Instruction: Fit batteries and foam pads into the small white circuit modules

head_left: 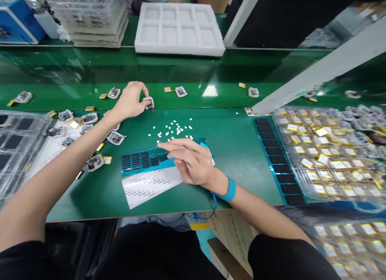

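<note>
My left hand [132, 100] reaches to the back of the green bench. Its thumb and fingers are closed on a small electronic module [148, 103] in a whitish housing, partly covered by the fingers. My right hand [194, 161], with a blue wrist strap [231, 189], hovers over a blue film sheet with rows of black strips [140, 161]. Its index and middle fingers stretch out toward the left, and nothing shows between them. Just beyond those fingertips lie scattered small white bits [177, 130]. Under the hand is a white printed backing sheet [150, 187].
Several similar modules with yellow-edged batteries [95, 162] cluster left, beside a clear tray [18, 139]. More modules [181, 91] lie along the back strip. At right are a strip of black pads [276, 159], a battery tray [331, 159] and a white post [316, 67]. A foam tray [181, 47] sits behind.
</note>
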Action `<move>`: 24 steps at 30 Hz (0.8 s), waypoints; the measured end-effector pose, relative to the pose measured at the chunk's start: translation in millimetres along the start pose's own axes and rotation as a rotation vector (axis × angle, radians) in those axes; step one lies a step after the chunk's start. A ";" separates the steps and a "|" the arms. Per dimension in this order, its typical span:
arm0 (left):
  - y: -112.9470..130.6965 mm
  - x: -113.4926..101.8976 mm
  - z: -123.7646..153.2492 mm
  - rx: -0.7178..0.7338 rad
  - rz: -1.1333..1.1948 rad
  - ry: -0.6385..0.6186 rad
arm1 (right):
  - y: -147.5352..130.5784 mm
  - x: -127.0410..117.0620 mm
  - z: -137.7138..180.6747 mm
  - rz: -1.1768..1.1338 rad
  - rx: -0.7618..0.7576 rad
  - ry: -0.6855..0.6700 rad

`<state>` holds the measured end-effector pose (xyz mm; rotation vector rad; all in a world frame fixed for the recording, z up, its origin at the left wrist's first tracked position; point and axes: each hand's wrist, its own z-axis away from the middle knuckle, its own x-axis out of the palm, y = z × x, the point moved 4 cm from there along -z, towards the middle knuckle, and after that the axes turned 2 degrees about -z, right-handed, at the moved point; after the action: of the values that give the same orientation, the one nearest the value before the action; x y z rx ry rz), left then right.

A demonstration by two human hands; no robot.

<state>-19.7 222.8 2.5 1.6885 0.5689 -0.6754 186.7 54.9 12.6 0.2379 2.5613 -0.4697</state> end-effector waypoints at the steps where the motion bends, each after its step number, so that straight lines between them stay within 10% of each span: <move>1: 7.0 -1.9 10.0 0.011 0.010 0.019 | 2.1 -0.7 0.6 -0.032 0.034 0.018; 11: 70.6 20.1 152.7 -0.227 0.722 -0.078 | 8.1 2.1 6.4 0.157 0.164 -0.021; 24: 65.2 27.8 167.3 -0.331 0.727 -0.062 | 2.5 14.0 7.9 0.233 0.245 -0.113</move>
<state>22.3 46.0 1.4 1.4135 -0.0054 -0.0954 179.2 55.3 -1.7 0.5729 2.3272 -0.6860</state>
